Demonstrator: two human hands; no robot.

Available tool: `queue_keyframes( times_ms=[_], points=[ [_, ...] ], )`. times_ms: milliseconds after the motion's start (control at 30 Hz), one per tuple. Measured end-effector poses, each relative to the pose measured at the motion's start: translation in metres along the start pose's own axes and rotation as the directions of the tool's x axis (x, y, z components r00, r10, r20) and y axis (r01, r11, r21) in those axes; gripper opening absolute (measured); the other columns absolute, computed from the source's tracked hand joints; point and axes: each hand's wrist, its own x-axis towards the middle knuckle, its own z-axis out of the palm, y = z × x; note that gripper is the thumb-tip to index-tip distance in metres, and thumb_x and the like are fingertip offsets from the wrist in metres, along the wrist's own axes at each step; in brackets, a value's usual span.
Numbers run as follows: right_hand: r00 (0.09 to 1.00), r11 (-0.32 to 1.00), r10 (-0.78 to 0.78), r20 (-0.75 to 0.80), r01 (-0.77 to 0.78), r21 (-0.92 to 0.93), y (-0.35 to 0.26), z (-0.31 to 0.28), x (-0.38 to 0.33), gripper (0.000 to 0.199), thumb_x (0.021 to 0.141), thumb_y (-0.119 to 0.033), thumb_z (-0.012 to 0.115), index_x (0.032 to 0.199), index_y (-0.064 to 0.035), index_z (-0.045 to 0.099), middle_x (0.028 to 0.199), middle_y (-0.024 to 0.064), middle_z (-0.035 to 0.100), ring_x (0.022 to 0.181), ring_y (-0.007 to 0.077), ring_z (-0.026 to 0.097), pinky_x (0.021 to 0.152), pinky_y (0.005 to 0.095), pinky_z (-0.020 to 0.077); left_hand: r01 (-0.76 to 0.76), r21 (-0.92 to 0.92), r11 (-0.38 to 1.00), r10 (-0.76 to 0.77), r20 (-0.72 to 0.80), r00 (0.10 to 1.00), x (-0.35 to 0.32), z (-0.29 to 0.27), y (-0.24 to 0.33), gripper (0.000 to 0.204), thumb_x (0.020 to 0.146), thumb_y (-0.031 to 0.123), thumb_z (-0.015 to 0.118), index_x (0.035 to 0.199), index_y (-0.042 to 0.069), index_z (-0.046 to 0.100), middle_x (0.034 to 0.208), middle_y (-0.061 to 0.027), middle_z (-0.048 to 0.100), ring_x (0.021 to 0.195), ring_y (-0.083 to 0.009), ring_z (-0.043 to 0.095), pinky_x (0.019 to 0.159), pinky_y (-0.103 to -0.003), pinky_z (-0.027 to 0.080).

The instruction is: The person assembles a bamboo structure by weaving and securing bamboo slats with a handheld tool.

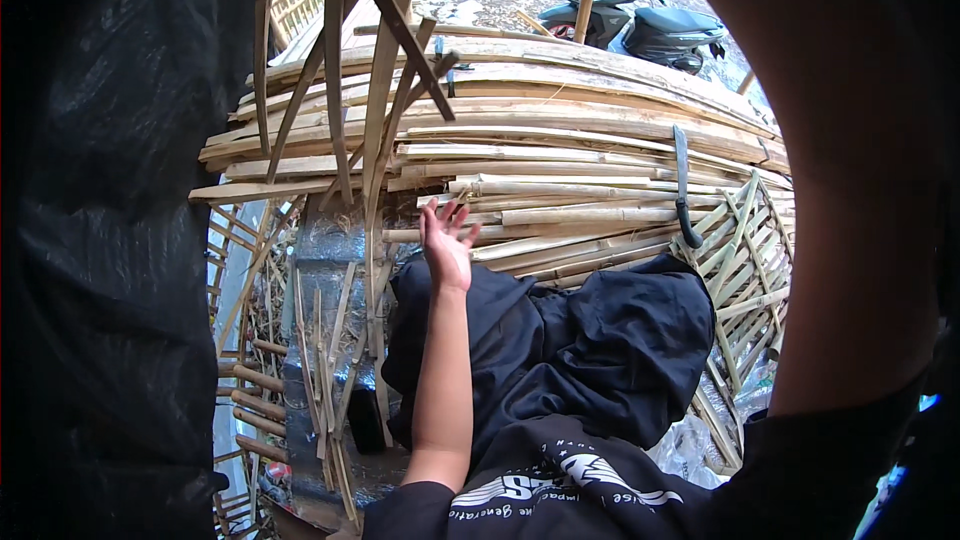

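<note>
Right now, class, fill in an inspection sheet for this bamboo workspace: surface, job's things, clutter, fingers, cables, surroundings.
Surface: stack of pale split bamboo slats, piled flat.
Job's things: thin upright bamboo strips crossing in front of the stack; woven bamboo lattice at right.
Clutter: dark curved blade with black handle lying on the slats; crumpled black cloth below.
Fingers: left hand open, fingers spread at the slat ends; right hand out of view, only the right forearm shows.
Cables: nothing seen.
Surroundings: black plastic sheet at left; blue-and-black scooter behind the stack.
</note>
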Motion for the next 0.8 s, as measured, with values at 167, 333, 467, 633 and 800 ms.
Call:
queue_keyframes(
  times_ms=[167,333,467,633,800],
  points=[
    [0.990,0.989,0.136,0.025,-0.137,0.051,0.047,-0.015,-0.025,0.017,0.095,-0.019,0.066,0.097,-0.0029,0.065,0.074,0.0108,0.064,0.051,0.0191,0.050,0.044,0.0325,0.0422,0.024,-0.418,0.908,-0.049,-0.047,0.998,0.005,-0.010,0.024,0.119,0.079,0.088,0.045,0.159,0.013,-0.001,0.141,-0.0183,0.046,0.128,-0.0348,0.048,0.105,-0.065,0.037],
    [0.975,0.976,0.220,0.022,-0.220,-0.003,0.055,-0.038,-0.044,0.016,0.095,-0.019,0.066,0.097,-0.0031,0.065,0.073,0.0099,0.064,0.050,0.0172,0.048,0.042,0.0309,0.0408,-0.030,-0.701,0.712,-0.013,-0.056,0.998,0.028,-0.041,0.025,0.129,0.070,0.096,0.041,0.160,0.012,0.001,0.159,-0.0187,0.029,0.143,-0.0406,0.033,0.118,-0.066,0.019],
    [0.970,0.970,0.235,0.064,-0.239,0.054,0.065,-0.014,-0.032,0.016,0.096,-0.019,0.066,0.097,-0.0033,0.065,0.072,0.0092,0.063,0.049,0.0156,0.047,0.041,0.0297,0.0396,-0.145,-0.731,0.666,0.199,-0.014,0.980,0.028,-0.041,0.044,0.108,0.081,0.088,0.040,0.155,0.011,0.028,0.159,-0.0170,0.032,0.145,-0.0400,0.032,0.118,-0.065,0.019],
    [0.973,0.973,0.211,0.091,-0.218,0.072,0.038,0.022,0.012,0.016,0.096,-0.019,0.065,0.097,-0.0036,0.065,0.072,0.0083,0.063,0.047,0.0137,0.045,0.040,0.0282,0.0382,-0.053,-0.893,0.446,0.334,0.111,0.936,0.055,-0.055,0.042,0.096,0.087,0.075,0.052,0.150,0.004,0.035,0.155,-0.0170,0.038,0.144,-0.0397,0.034,0.120,-0.066,0.018],
    [0.971,0.954,0.198,0.138,-0.223,0.198,0.038,0.076,0.056,0.016,0.097,-0.019,0.065,0.096,-0.0039,0.065,0.071,0.0073,0.062,0.046,0.0118,0.043,0.038,0.0267,0.0368,-0.128,-0.856,0.502,0.337,0.058,0.940,0.071,-0.063,0.065,0.071,0.090,0.055,0.065,0.134,0.003,0.045,0.157,-0.0201,0.034,0.147,-0.0423,0.027,0.120,-0.068,0.014]
  ],
)
